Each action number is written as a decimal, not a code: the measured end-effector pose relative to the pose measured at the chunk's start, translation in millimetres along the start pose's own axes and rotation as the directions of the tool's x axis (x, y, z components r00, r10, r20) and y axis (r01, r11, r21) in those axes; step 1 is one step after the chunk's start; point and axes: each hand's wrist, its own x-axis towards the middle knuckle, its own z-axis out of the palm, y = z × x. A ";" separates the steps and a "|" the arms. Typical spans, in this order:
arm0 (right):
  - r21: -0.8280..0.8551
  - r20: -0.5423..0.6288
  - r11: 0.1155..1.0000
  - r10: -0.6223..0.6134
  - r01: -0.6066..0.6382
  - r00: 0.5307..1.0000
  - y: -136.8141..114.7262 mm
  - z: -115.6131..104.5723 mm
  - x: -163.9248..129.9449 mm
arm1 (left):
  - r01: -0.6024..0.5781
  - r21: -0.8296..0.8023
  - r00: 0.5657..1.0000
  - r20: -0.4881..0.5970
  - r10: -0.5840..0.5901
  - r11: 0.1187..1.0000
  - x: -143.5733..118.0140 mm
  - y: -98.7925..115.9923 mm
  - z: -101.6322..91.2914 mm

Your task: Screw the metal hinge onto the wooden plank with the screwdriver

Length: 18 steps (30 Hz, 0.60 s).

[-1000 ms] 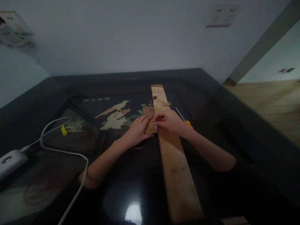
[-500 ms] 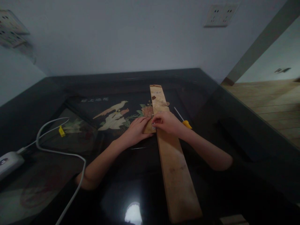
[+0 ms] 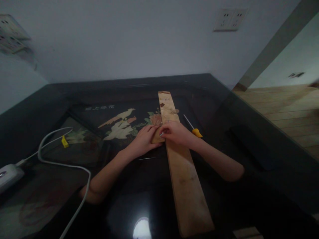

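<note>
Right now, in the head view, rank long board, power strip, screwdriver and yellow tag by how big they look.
1. Long board
2. Power strip, though cut off by the edge
3. Screwdriver
4. Yellow tag

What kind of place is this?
Probably a room in a home: there's a dark table with a bird picture, a wall socket behind it, and a wood-look floor beyond.

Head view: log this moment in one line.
left hand: on small wooden piece | right hand: pinching small silvery piece | wooden plank: beneath right hand | yellow-handled screwdriver: right of plank
</note>
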 end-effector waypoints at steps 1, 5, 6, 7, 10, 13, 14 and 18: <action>0.006 0.001 1.000 -0.001 0.001 1.000 0.8 0.4 0.3 | 0.001 0.001 1.000 0.003 -0.001 1.000 0.0 0.3 0.1; 0.037 -0.006 0.999 -0.002 0.002 1.000 4.4 3.1 1.4 | 0.001 0.008 1.000 0.010 -0.001 1.000 0.1 -2.0 2.6; 0.044 -0.012 0.999 -0.001 0.002 1.000 4.9 3.8 1.7 | 0.001 0.010 1.000 0.013 -0.001 1.000 0.0 -3.6 2.8; 0.050 -0.017 0.999 -0.002 0.002 1.000 5.3 4.5 2.1 | 0.000 0.011 1.000 0.018 0.000 1.000 -0.2 -5.5 2.2; 0.066 -0.007 0.998 0.000 0.000 1.000 5.9 5.6 3.1 | -0.009 0.017 0.999 0.031 0.009 1.000 -0.9 -10.0 -7.6; 0.060 -0.005 0.998 0.011 -0.011 1.000 7.3 5.0 2.1 | -0.026 0.029 1.000 -0.007 0.026 0.999 0.5 -5.7 -28.5; 0.051 -0.010 0.999 0.016 -0.015 1.000 8.1 4.9 1.2 | -0.037 0.028 0.999 -0.036 0.038 0.999 2.2 -1.0 -36.1; 0.039 -0.021 0.999 0.012 -0.011 1.000 8.6 9.9 -0.1 | -0.134 -0.022 0.970 -0.206 0.126 0.991 20.7 35.0 -55.1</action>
